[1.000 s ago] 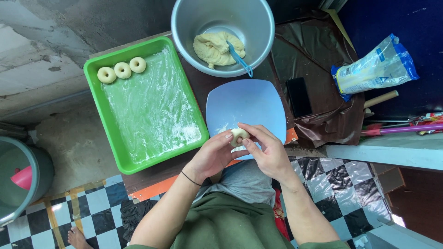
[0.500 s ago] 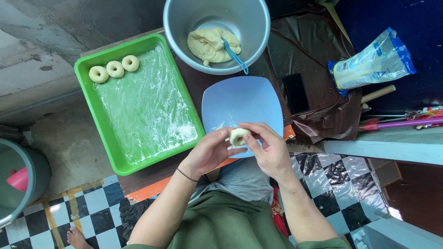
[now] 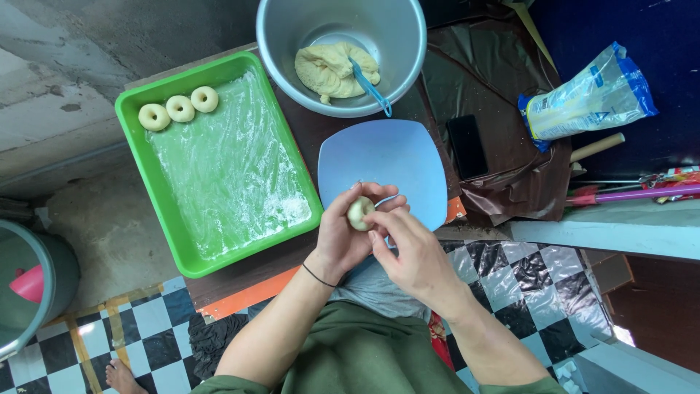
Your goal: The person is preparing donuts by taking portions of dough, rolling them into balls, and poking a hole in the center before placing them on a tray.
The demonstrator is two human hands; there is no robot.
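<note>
A small pale ball of dough [image 3: 359, 213] sits between the fingers of both hands, just over the near edge of a light blue plate [image 3: 386, 157]. My left hand [image 3: 341, 235] cups the ball from the left, and my right hand [image 3: 408, 246] pinches it from the right and below. Beyond the plate stands a grey metal bowl [image 3: 292, 51] holding a lump of dough [image 3: 332, 69] and a blue spatula [image 3: 372, 89]. Three dough rings [image 3: 179, 109] lie in a row at the far corner of a floured green tray [image 3: 168, 211].
A black phone [image 3: 467, 146] lies on brown plastic sheeting right of the plate. Further right are a bag of flour [image 3: 587, 95] and a wooden rolling pin [image 3: 598, 147]. A grey bucket [image 3: 33, 292] stands at the lower left on the checkered floor [image 3: 138, 332].
Both hands stay together on the dough ball, turning and shaping it over the plate's near edge. The view has shifted a little.
</note>
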